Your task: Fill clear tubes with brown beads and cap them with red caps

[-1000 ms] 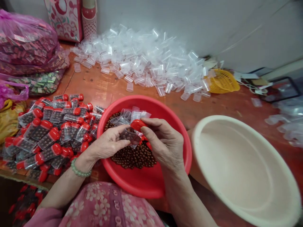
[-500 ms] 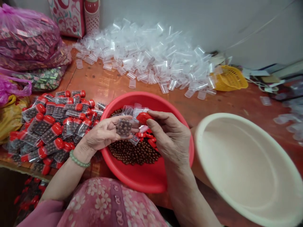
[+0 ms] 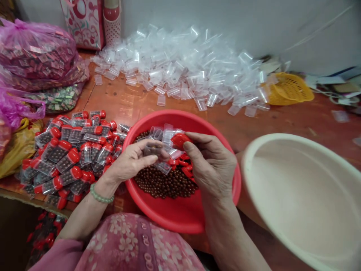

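My left hand point(image 3: 135, 160) is closed around a small clear plastic container point(image 3: 152, 149) with brown beads inside, tilted above the red basin point(image 3: 166, 216). My right hand point(image 3: 210, 162) pinches a red cap point(image 3: 180, 140) between thumb and fingers, a short way right of the container and apart from it. Below both hands, the basin holds a heap of shiny brown beads point(image 3: 165, 184), loose red caps point(image 3: 186, 165) and several clear containers point(image 3: 167, 133). At the left lies a pile of filled containers with red caps point(image 3: 67, 158).
Clear containers point(image 3: 180, 71) are heaped along the wall. A cream basin point(image 3: 299, 210) stands at the right, a yellow basket point(image 3: 290, 90) behind it. Purple plastic bags point(image 3: 36, 52) and a thermos point(image 3: 112, 22) sit at the back left. More capped containers point(image 3: 45, 233) lie below the table edge.
The container in my left hand has tipped, and my thumb now lies across its lower end. The cap stays pinched in my right hand. The whole view has shifted slightly.
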`<act>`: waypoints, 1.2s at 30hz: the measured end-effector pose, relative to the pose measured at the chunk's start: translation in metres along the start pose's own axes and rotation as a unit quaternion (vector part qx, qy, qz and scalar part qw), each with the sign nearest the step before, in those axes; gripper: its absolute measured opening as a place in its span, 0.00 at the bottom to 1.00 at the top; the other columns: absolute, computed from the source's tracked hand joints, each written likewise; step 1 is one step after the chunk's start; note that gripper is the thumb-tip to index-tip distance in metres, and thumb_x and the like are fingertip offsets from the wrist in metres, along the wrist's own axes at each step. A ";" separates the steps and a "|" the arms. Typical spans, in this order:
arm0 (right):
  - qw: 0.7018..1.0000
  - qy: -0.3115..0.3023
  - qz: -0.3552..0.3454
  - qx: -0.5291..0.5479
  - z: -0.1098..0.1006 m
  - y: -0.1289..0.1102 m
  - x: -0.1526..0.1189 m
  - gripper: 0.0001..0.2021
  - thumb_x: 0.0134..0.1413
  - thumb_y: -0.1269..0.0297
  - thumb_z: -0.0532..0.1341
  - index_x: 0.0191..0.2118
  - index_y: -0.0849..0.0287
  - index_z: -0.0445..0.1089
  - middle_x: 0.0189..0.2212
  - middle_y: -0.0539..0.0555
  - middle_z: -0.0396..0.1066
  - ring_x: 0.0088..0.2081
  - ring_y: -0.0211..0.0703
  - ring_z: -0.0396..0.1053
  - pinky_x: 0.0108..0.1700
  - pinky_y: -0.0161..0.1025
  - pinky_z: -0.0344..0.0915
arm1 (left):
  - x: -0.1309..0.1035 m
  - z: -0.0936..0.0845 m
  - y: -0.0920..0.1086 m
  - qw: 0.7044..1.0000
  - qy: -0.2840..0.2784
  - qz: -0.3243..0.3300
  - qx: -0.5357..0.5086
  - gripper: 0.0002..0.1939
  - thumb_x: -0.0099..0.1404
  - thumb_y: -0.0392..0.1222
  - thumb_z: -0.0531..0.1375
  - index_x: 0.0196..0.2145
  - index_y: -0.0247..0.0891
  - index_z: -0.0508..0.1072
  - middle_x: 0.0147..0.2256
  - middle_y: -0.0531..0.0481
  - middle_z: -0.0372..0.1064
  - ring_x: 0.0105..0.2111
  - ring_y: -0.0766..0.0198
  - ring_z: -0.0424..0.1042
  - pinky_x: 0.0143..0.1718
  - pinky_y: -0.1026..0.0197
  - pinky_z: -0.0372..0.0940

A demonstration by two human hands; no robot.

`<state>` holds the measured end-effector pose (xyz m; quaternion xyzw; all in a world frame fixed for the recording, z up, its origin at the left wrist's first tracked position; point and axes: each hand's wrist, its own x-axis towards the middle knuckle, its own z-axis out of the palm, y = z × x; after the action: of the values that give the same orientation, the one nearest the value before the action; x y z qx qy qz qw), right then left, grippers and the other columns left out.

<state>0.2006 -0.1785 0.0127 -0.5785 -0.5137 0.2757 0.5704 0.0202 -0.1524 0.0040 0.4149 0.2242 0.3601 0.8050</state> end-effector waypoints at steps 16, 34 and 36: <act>0.999 -0.019 -0.031 0.007 0.005 -0.003 0.000 0.08 0.55 0.68 0.65 0.42 0.51 0.75 0.37 0.49 0.77 0.38 0.40 0.75 0.42 0.40 0.74 | 0.010 0.004 0.007 0.998 0.022 -0.059 0.001 0.16 0.59 0.32 0.63 0.45 0.36 0.68 0.38 0.49 0.73 0.37 0.66 0.73 0.42 0.62 0.68; 0.998 -0.011 -0.054 -0.022 0.008 -0.004 0.000 0.08 0.55 0.66 0.65 0.41 0.50 0.74 0.36 0.50 0.77 0.38 0.41 0.76 0.41 0.41 0.75 | 0.019 -0.002 0.002 0.996 0.044 -0.056 0.052 0.12 0.58 0.35 0.64 0.40 0.36 0.71 0.36 0.51 0.71 0.37 0.67 0.71 0.44 0.60 0.64; 0.999 -0.006 -0.047 -0.023 0.008 -0.004 0.000 0.08 0.55 0.65 0.65 0.41 0.51 0.74 0.36 0.51 0.77 0.38 0.41 0.76 0.40 0.41 0.75 | 0.019 -0.002 0.003 0.997 0.039 -0.064 0.026 0.13 0.57 0.33 0.63 0.41 0.36 0.69 0.35 0.52 0.71 0.35 0.67 0.71 0.43 0.61 0.65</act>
<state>0.1919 -0.1761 0.0147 -0.5648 -0.5498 0.2405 0.5664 0.0300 -0.1359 0.0042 0.4057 0.2909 0.3183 0.8059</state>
